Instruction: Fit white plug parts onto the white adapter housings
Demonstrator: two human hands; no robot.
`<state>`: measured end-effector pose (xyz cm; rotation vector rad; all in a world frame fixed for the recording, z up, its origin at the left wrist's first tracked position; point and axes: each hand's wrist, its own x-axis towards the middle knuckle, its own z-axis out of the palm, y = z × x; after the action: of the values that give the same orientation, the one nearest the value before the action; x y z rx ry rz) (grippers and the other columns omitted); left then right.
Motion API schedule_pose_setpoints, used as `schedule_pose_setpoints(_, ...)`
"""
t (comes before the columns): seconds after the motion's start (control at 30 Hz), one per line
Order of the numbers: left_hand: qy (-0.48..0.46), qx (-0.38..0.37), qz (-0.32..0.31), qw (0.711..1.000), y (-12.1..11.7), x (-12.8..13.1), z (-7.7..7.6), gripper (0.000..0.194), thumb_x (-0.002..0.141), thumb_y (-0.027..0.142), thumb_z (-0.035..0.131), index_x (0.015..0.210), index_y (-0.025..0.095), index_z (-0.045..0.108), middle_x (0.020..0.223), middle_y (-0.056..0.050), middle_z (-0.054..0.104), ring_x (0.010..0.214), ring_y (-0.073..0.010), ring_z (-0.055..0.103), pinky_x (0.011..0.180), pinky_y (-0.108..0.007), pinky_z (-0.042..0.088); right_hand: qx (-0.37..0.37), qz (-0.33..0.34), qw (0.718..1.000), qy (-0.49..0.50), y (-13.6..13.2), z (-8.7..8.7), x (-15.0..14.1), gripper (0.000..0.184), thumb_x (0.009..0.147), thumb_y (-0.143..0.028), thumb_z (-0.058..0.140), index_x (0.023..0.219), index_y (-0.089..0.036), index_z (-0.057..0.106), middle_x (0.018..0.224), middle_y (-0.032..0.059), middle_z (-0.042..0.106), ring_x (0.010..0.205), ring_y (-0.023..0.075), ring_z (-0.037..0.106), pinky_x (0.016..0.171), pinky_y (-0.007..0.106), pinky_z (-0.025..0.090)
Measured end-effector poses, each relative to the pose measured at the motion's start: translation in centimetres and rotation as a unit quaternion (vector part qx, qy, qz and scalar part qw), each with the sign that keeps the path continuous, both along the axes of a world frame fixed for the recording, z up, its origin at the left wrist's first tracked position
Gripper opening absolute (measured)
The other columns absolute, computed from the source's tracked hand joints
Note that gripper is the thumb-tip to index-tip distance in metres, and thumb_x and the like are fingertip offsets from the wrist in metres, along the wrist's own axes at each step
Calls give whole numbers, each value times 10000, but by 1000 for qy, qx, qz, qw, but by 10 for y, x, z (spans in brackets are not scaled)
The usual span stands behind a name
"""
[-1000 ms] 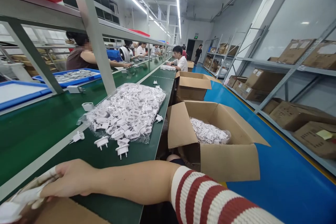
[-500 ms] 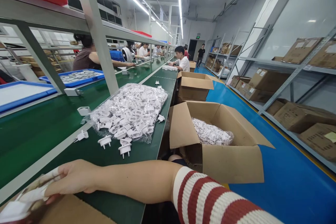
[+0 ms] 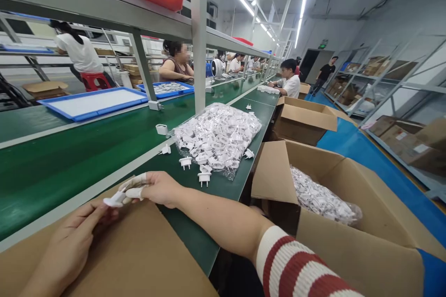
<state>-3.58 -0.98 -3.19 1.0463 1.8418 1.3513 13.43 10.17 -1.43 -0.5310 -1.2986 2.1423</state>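
In the head view, a small white plug piece (image 3: 115, 200) is held between my two hands above brown cardboard (image 3: 142, 246). My left hand (image 3: 75, 234) pinches its near side with closed fingers. My right hand (image 3: 158, 189), with white coverings on its thumb and finger, grips the far side; its fingers partly hide the piece. Beyond my hands, a clear plastic bag (image 3: 219, 134) full of white plug pieces lies on the green bench (image 3: 195, 202). Loose two-pin plug pieces (image 3: 204, 177) lie around the bag.
An open carton (image 3: 272, 171) with another bag of white pieces (image 3: 320, 195) stands to the right of the bench. A grey post (image 3: 198, 41) rises beyond the bag. Blue trays (image 3: 94, 104) sit across the belt. Several co-workers sit along the line; one person (image 3: 325, 74) stands farther back.
The view has swung left, shifting the scene rightward. My left hand has come into clear view, and the cardboard shows more fully. Both hands now meet at the white plug piece.
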Motion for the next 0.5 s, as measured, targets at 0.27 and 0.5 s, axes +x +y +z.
schedule_pose_setpoints(0.27, -75, 22, -3, 997, -6, 4, 7, 414, 567, 657, 903, 817, 359, 760, 872, 32, 710, 906, -244, 626, 902, -380, 596, -21, -11, 1000, 16, -6, -2, -1, 458, 541, -267, 1001, 936, -181, 786, 831, -12, 737, 718, 96, 666, 784, 228, 563)
schedule_pose_setpoints(0.5, 2, 21, 10, 1000, -3, 17, 14, 405, 742, 597, 799, 1001, 302, 699, 906, 2, 722, 796, -206, 644, 748, -343, 588, -1, -76, 997, -22, -5, 8, 6, 398, 737, -76, 728, 1124, -168, 722, 1019, 45, 777, 884, 167, 745, 902, 321, 614)
